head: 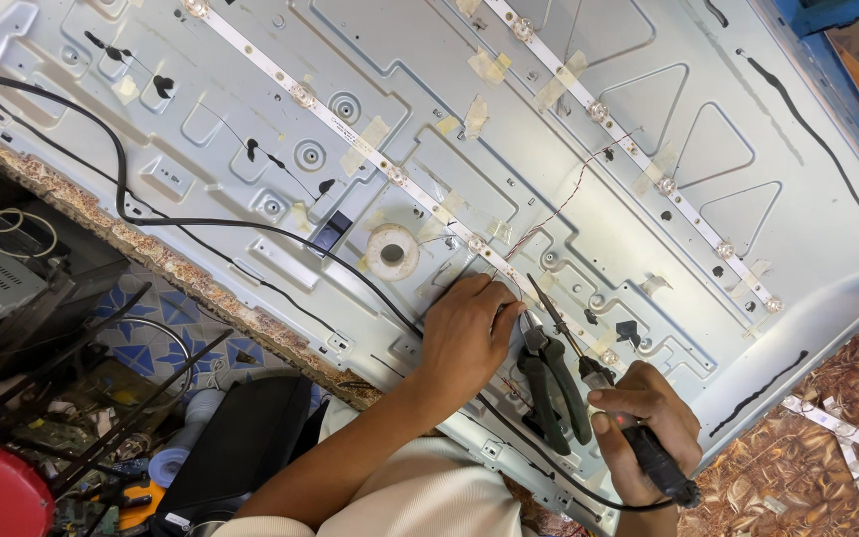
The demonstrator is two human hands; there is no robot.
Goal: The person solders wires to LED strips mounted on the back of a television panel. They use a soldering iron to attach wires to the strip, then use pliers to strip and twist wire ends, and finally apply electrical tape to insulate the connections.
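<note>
A soldering iron point(616, 406) is held in the right hand point(643, 418), low in the frame and right of the middle. The fingers are closed tight around its dark handle, and its thin tip is pointed up and left at the LED strip point(429, 204). The left hand point(464, 333) is laid flat on the grey metal back panel point(569, 149), with the fingers spread and pressed down beside the strip; nothing is gripped in it. A pair of pliers point(549, 383) is seen lying between the two hands. A roll of tape point(392, 252) is set just above the left hand. A black cable point(141, 214) is run across the panel from the upper left.
</note>
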